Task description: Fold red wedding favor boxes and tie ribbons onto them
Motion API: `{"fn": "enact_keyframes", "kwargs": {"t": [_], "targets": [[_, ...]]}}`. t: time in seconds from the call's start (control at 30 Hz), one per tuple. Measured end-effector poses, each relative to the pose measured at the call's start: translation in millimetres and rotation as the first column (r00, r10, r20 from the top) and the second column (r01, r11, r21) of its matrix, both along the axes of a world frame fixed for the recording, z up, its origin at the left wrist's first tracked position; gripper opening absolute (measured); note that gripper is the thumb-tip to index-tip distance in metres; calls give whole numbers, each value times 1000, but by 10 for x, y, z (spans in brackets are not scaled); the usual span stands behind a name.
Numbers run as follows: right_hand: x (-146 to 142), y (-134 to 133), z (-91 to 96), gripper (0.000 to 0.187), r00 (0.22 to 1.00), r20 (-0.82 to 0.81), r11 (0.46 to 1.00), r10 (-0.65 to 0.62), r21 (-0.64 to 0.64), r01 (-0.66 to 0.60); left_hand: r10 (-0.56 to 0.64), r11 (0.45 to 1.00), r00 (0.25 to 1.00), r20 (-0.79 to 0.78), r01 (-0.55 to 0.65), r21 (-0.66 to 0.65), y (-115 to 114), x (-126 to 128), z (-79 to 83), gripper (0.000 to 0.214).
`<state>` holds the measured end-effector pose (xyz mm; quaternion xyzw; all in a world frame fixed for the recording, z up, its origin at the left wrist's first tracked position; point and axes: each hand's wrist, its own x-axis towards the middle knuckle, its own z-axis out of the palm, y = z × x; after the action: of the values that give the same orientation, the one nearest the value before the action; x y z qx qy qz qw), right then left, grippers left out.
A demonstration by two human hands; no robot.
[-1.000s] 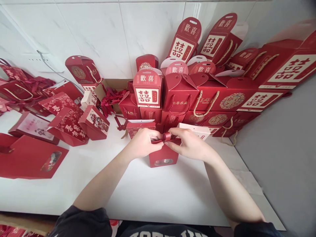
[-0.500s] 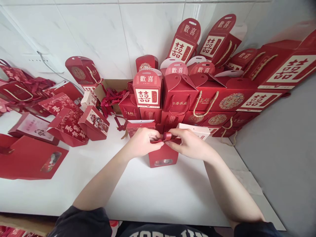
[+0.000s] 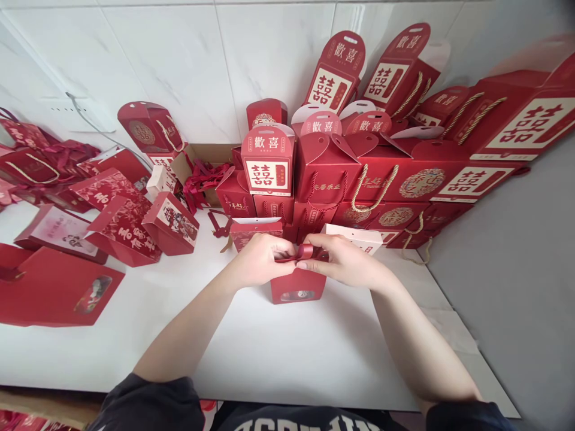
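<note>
A small red gift box (image 3: 297,288) with a clear window stands on the white table (image 3: 278,353) in front of me. A dark red ribbon (image 3: 304,252) runs across its top. My left hand (image 3: 259,260) pinches the ribbon's left end, fingers closed. My right hand (image 3: 345,261) pinches the ribbon's loop from the right, fingers closed. The two hands nearly touch over the box top, which they partly hide.
A tall stack of red wedding boxes (image 3: 359,161) with rope handles lines the tiled wall behind. Flat and half-folded red boxes (image 3: 126,224) lie at the left. A cardboard carton of red ribbons (image 3: 204,173) sits by the wall. A grey wall (image 3: 516,287) borders the right.
The hands have shifted very slightly on the ribbon; the loop between the fingertips sits a little tighter and lower. The box has stayed in place.
</note>
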<state>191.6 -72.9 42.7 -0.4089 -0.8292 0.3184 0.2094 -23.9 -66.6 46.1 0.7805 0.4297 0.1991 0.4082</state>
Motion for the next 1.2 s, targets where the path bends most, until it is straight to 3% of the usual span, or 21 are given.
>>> {"fn": "enact_keyframes", "kwargs": {"t": [0.27, 0.5, 0.77, 1.07, 1.2], "targets": [[44, 58, -20, 19, 991, -66, 988, 113, -102, -120, -12, 1000, 1000, -3, 12, -11, 15, -10, -20, 15], [27, 32, -10, 9, 995, -39, 995, 94, -36, -96, -5, 1000, 1000, 10, 6, -7, 7, -1, -23, 15], [19, 22, 6, 4, 997, -31, 996, 74, -45, -76, 0, 1000, 1000, -2, 0, 5, 21, -5, -14, 15], [30, -2, 27, 5, 998, -2, 998, 68, -7, -68, -3, 1000, 1000, -13, 3, 10, -2, 9, -3, 16], [20, 14, 17, 17, 997, -39, 997, 60, -39, -62, -14, 999, 1000, -24, 15, 31, 3, 3, 12, 15]]}}
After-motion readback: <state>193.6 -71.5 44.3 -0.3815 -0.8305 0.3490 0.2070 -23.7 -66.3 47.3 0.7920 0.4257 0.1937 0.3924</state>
